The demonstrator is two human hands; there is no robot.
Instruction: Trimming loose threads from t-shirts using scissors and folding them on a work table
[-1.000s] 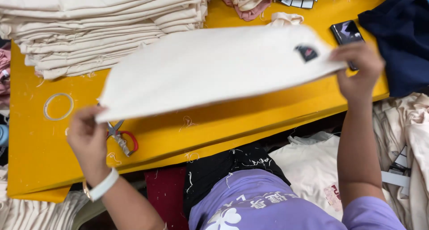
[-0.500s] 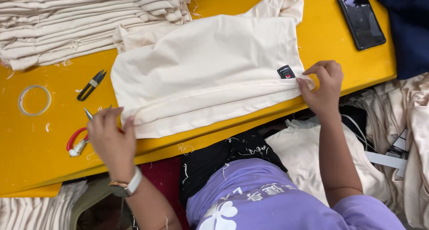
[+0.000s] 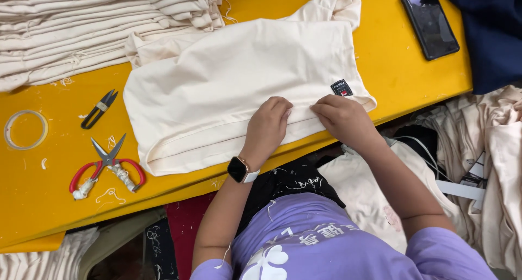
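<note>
On the yellow desk (image 3: 391, 68) the cream folded cotton garment (image 3: 239, 89) now lies flat; half a second ago it was only being set down, a second ago it was held up in the air. Both hands have come together at its near hem: left hand (image 3: 267, 126) flat, fingers loosely extended, pressing the cloth; right hand (image 3: 343, 119) curled, fingertips on the fabric just below the small black sewn label (image 3: 341, 88). Neither grips, both press, so this looks like smoothing. Garment's near edge runs along the desk's front edge, right corner just beside the drop. Left of it, well apart: black thread snips (image 3: 99, 109), red-handled scissors (image 3: 106, 166), clear tape ring (image 3: 25, 129). Stack of cream folded cloth (image 3: 81, 30) touches the far left corner. Black phone (image 3: 429, 22) sits far right, near dark navy fabric (image 3: 492, 30). Open desk room lies mostly left.
</note>
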